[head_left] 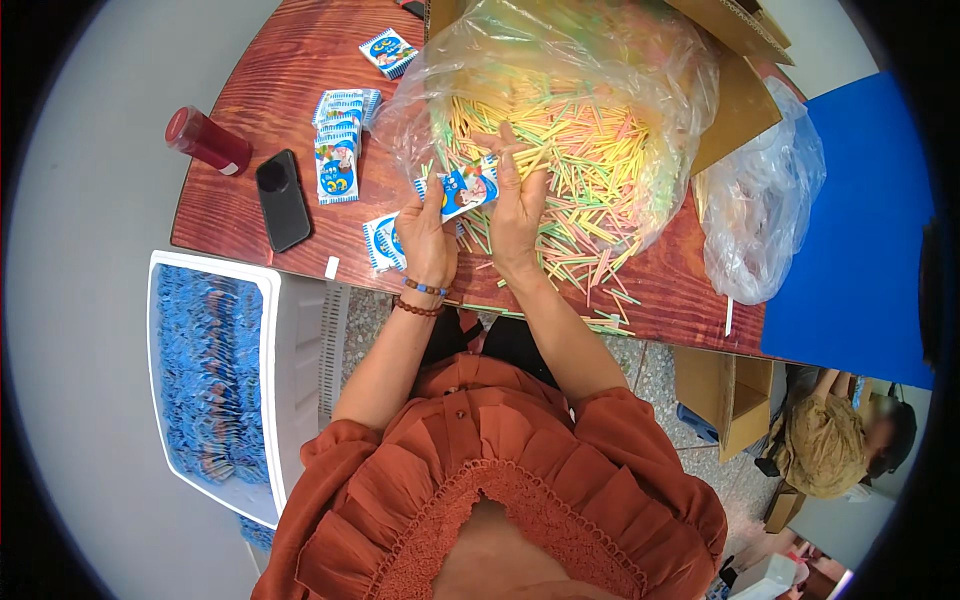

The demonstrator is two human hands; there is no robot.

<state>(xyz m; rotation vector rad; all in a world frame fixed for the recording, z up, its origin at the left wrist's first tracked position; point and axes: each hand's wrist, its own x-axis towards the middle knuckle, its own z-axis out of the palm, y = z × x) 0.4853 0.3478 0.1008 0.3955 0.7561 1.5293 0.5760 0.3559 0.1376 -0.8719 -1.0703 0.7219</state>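
A small blue-and-white printed packet (468,192) lies between my two hands, just over the near edge of the pile of sticks. My left hand (426,235) pinches its left end between thumb and fingers. At its right end, my right hand (517,215) has several thin yellow sticks (537,158) between thumb and fingers, held close to the packet. Beyond and right of my hands spreads a heap of thin pink, yellow and green sticks (600,160) in a clear plastic bag. More packets (382,245) lie partly under my left wrist.
Left on the wooden table (225,215) are a stack of packets (338,150), a single packet (388,53), a black phone (284,200) and a red bottle (207,140). A white bin (275,390) full of blue packets stands lower left. A cardboard box (735,120) surrounds the bag. Another person (825,445) is at right.
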